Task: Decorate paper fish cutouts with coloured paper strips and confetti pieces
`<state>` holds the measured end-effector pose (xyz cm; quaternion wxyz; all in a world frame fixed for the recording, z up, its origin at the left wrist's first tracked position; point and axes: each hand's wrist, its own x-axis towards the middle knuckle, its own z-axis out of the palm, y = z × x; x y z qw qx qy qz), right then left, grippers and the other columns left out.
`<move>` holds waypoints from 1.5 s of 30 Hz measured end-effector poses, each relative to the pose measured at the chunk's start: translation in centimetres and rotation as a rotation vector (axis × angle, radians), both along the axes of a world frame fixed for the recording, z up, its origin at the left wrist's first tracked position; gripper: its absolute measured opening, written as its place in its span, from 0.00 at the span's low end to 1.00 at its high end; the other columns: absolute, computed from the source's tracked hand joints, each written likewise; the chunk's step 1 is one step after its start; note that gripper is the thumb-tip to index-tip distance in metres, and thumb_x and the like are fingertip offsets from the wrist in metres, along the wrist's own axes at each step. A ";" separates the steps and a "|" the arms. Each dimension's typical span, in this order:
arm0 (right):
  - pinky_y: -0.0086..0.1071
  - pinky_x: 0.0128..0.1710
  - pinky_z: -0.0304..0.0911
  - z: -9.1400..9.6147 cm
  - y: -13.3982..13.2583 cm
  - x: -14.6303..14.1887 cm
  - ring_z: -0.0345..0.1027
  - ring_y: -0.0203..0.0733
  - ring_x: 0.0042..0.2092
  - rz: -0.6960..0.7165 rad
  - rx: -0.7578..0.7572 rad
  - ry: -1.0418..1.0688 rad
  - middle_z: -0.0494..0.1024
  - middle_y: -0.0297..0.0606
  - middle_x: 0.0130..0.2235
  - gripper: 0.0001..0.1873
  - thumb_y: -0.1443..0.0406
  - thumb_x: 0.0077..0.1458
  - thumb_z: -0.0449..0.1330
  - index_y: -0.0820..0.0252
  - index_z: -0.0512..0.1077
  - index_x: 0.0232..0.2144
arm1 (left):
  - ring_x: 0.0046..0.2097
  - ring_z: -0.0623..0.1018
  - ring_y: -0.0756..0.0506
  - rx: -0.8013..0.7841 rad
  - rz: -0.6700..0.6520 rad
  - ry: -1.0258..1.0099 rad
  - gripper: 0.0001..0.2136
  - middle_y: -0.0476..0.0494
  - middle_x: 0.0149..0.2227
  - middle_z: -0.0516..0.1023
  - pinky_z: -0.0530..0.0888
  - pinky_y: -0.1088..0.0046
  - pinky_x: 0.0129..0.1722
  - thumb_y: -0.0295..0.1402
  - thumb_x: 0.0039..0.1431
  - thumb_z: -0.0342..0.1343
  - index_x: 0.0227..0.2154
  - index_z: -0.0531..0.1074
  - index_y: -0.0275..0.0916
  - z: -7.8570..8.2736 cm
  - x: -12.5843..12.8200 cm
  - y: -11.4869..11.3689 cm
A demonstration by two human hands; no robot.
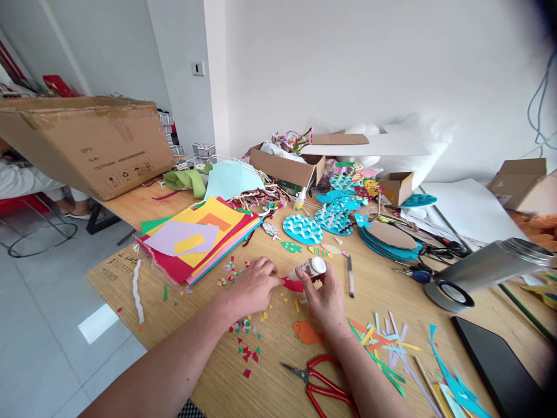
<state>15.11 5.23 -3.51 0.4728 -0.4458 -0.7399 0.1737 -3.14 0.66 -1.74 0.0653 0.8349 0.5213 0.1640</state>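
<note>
My right hand (324, 296) grips a small white glue bottle (304, 269), tilted with its nozzle end over a red paper cutout (293, 284). The cutout looks like a fish, partly covered by my hands. With fingers closed, my left hand (256, 284) holds its left end against the table. Small paper confetti (246, 325) in several colours lies around my left hand. Just below the bottle is an orange paper fish (307, 332). Red-handled scissors (319, 377) lie nearer to me, partly under my right forearm. Beyond my hands are decorated paper fish (290, 247).
Coloured paper sheets (183, 238) are stacked at left, near a large cardboard box (87, 145). Blue wavy ovals (303, 230) and a pen (350, 277) lie beyond my hands. Paper strips (387, 342), a steel flask (491, 273) and a black phone (496, 360) are at right.
</note>
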 end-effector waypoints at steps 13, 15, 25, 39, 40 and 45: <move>0.30 0.26 0.58 -0.1 0.1 0.0 0.60 0.36 0.26 0.009 0.025 -0.019 0.67 0.31 0.26 0.10 0.57 0.55 0.57 0.58 0.63 0.31 | 0.49 0.64 0.42 -0.003 -0.003 0.015 0.18 0.41 0.42 0.70 0.66 0.65 0.50 0.20 0.53 0.50 0.45 0.74 0.43 0.1 0.0 0.0; 0.30 0.26 0.58 -0.2 0.1 0.0 0.60 0.36 0.27 0.010 0.026 -0.021 0.68 0.32 0.27 0.10 0.57 0.55 0.57 0.58 0.63 0.31 | 0.49 0.64 0.42 -0.008 -0.004 0.016 0.19 0.41 0.42 0.69 0.66 0.65 0.50 0.20 0.53 0.50 0.45 0.74 0.43 0.1 0.0 0.0; 0.30 0.27 0.59 -0.2 0.1 0.0 0.61 0.36 0.27 0.017 0.014 -0.046 0.68 0.32 0.27 0.10 0.57 0.56 0.56 0.58 0.62 0.31 | 0.49 0.65 0.42 -0.009 -0.004 0.006 0.18 0.41 0.42 0.70 0.67 0.63 0.51 0.20 0.53 0.50 0.44 0.74 0.44 0.1 0.0 0.0; 0.30 0.26 0.58 -0.3 0.2 -0.1 0.60 0.36 0.26 0.010 0.015 -0.047 0.68 0.31 0.26 0.10 0.57 0.56 0.56 0.57 0.62 0.31 | 0.49 0.64 0.43 0.001 0.000 0.010 0.18 0.41 0.42 0.69 0.66 0.64 0.51 0.20 0.54 0.49 0.44 0.74 0.43 0.1 0.0 0.0; 0.30 0.27 0.58 -0.3 0.2 -0.1 0.60 0.36 0.26 0.007 0.014 -0.046 0.68 0.31 0.26 0.10 0.57 0.56 0.56 0.57 0.62 0.31 | 0.49 0.64 0.43 0.001 -0.001 0.008 0.18 0.42 0.42 0.69 0.66 0.64 0.51 0.20 0.54 0.49 0.43 0.74 0.43 0.1 0.0 0.0; 0.30 0.26 0.58 -0.4 0.2 0.0 0.60 0.36 0.26 -0.007 0.010 -0.042 0.68 0.31 0.27 0.11 0.56 0.56 0.56 0.58 0.62 0.33 | 0.49 0.65 0.42 0.000 0.003 0.003 0.19 0.41 0.42 0.70 0.67 0.64 0.50 0.19 0.53 0.49 0.44 0.74 0.44 0.1 0.1 0.0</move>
